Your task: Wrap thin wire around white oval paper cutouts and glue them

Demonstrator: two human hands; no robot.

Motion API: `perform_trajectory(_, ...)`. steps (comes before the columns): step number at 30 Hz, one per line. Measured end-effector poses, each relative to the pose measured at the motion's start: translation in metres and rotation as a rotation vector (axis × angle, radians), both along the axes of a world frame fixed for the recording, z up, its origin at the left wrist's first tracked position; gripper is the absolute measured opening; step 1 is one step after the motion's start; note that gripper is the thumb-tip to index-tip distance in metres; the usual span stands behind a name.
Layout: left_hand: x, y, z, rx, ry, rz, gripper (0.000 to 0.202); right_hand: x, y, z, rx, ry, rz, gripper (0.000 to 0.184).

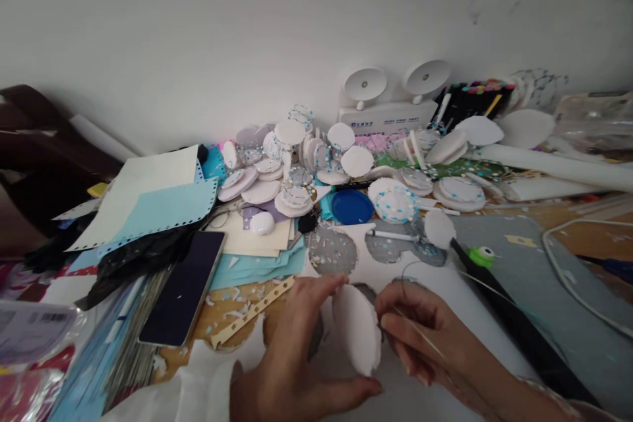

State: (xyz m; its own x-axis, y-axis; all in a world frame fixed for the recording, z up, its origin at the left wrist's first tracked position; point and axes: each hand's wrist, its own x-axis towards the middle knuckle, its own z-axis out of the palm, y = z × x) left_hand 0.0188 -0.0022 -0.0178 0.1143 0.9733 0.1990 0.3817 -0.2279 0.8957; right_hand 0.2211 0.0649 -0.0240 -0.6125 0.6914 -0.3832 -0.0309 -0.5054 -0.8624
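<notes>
My left hand (291,356) holds a stack of round white paper discs (356,330) on edge, thumb below and fingers above. At the right rim of the discs, my right hand (425,326) is closed in a pinch. A thin pale strand (420,331), thread or fine wire, comes out of that pinch and crosses the fingers. What the fingertips press on at the rim is too small to make out. Under both hands lies a white sheet (366,247) with round holes cut from it.
Many white discs wound with blue-beaded strands (395,203) are heaped along the wall. A phone (182,287) lies at left beside bundled wires (133,336). A blue lid (352,207), a black bar (519,323) with a green frog-like figure (481,256), and a white cable (554,264) surround the work.
</notes>
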Motion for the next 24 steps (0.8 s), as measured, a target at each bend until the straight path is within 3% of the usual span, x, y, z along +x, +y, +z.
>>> perform_trajectory(2,0.000,0.001,-0.003,-0.139,-0.210,-0.101,0.084,0.000,-0.001,-0.002,0.020,0.024,0.016,0.040)
perform_trajectory(5,0.002,0.007,-0.006,-0.369,-0.671,-0.292,0.077,-0.001,-0.002,0.000,0.072,0.014,-0.094,0.040)
perform_trajectory(8,0.005,0.014,-0.003,-0.442,-0.935,-0.362,0.069,0.000,0.000,0.000,0.143,-0.032,-0.203,0.039)
perform_trajectory(12,0.009,0.015,0.003,-0.488,-1.040,-0.360,0.068,0.003,0.000,-0.005,0.220,-0.074,-0.182,0.038)
perform_trajectory(24,0.008,0.015,0.005,-0.548,-0.986,-0.396,0.067,-0.001,0.003,0.000,0.249,-0.158,-0.201,0.041)
